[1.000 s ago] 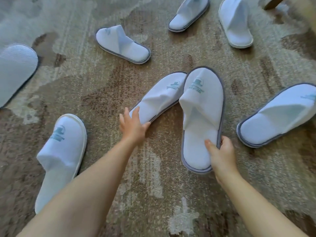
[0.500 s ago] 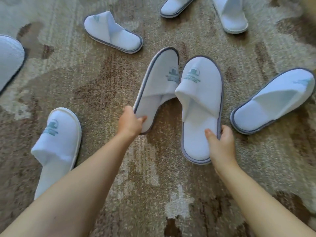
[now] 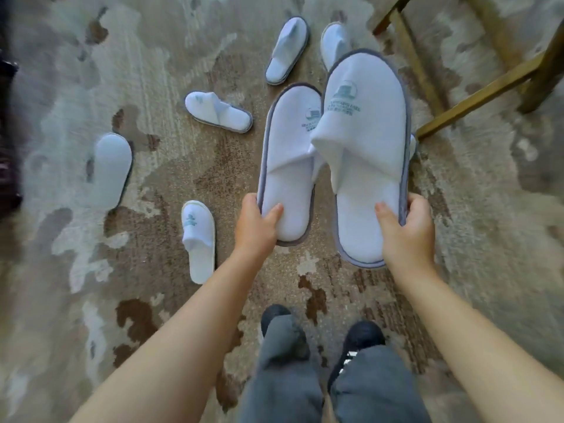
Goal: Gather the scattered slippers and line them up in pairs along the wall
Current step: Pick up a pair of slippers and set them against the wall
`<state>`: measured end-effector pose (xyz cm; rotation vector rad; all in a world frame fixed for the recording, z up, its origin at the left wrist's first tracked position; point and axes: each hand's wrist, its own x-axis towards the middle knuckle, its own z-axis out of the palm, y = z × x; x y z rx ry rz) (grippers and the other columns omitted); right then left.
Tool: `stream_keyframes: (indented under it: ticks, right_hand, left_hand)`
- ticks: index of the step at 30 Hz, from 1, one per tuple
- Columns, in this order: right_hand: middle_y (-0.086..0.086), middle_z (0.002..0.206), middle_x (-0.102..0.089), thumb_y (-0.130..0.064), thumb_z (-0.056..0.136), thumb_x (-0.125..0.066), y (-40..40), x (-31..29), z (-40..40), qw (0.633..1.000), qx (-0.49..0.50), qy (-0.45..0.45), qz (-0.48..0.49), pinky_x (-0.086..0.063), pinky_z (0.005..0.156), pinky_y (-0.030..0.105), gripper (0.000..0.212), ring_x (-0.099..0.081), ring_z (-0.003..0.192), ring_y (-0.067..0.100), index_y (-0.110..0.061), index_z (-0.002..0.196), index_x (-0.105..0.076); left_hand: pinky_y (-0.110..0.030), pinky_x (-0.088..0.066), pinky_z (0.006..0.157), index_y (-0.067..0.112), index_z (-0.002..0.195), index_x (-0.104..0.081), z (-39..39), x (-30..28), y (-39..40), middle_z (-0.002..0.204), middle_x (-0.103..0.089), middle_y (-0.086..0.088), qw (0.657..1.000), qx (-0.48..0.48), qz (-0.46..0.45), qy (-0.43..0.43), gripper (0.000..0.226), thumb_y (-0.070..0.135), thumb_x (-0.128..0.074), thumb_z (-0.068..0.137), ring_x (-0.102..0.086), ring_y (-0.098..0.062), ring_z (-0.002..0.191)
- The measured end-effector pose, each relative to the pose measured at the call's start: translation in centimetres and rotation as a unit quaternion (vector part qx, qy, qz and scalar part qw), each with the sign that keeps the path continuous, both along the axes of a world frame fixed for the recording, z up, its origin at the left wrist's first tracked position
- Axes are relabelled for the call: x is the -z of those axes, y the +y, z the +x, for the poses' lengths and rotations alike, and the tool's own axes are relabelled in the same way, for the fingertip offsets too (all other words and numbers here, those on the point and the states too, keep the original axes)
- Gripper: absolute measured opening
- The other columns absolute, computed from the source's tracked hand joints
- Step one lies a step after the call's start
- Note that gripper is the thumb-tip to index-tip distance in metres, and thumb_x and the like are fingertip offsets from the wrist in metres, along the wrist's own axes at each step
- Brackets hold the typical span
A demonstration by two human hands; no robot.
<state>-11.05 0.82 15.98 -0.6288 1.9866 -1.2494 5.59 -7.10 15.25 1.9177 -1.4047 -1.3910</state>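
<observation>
My left hand (image 3: 258, 222) grips the heel of a white grey-trimmed slipper (image 3: 290, 154), held up off the carpet. My right hand (image 3: 407, 228) grips the heel of its match, a second grey-trimmed slipper (image 3: 366, 141), raised beside it with toes pointing away. Several white slippers lie scattered on the carpet below: one with a cream rim (image 3: 198, 239) at lower left, one sole-up (image 3: 111, 170) further left, one lying sideways (image 3: 218, 111), and a pair (image 3: 287, 50) at the far end, its right one (image 3: 334, 45) partly hidden by the held slipper.
Patterned brown and grey carpet (image 3: 152, 300) covers the floor. Wooden chair legs and rungs (image 3: 476, 96) stand at upper right. A dark object (image 3: 7, 132) sits at the left edge. My grey trousers and black shoes (image 3: 357, 337) show at the bottom.
Both hands have lifted their slippers off the carpet and brought them side by side. The view has risen and pulled back, so my legs and the chair now show.
</observation>
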Motion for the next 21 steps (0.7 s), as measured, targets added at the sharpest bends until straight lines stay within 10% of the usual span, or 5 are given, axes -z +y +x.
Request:
stream_keyframes:
  ticks: [9,21]
  right_hand:
    - [-0.012,0.083,-0.053,-0.014,0.084,-0.056,5.7,-23.2,-1.0,0.99,0.111,0.003,-0.087,-0.039,0.05,0.0,0.016,-0.052,0.074,-0.002,-0.017,0.095,-0.045]
    - [-0.01,0.077,-0.049,-0.011,0.084,-0.054,26.6,-33.4,2.8,0.89,0.438,0.098,-0.084,-0.037,0.049,0.002,0.015,-0.049,0.063,-0.005,-0.018,0.092,-0.043]
  left_hand:
    - [-0.031,-0.048,0.066,0.023,0.081,-0.043,-4.3,-22.9,4.8,0.086,-0.053,0.0,0.987,0.092,-0.012,0.13,0.015,0.017,-0.056,0.085,-0.054,-0.016,0.078]
    - [-0.025,-0.044,0.059,0.017,0.094,-0.045,-8.4,-31.9,16.4,0.085,-0.054,0.005,0.898,0.421,0.002,0.128,0.014,0.02,-0.056,0.085,-0.054,-0.012,0.078]
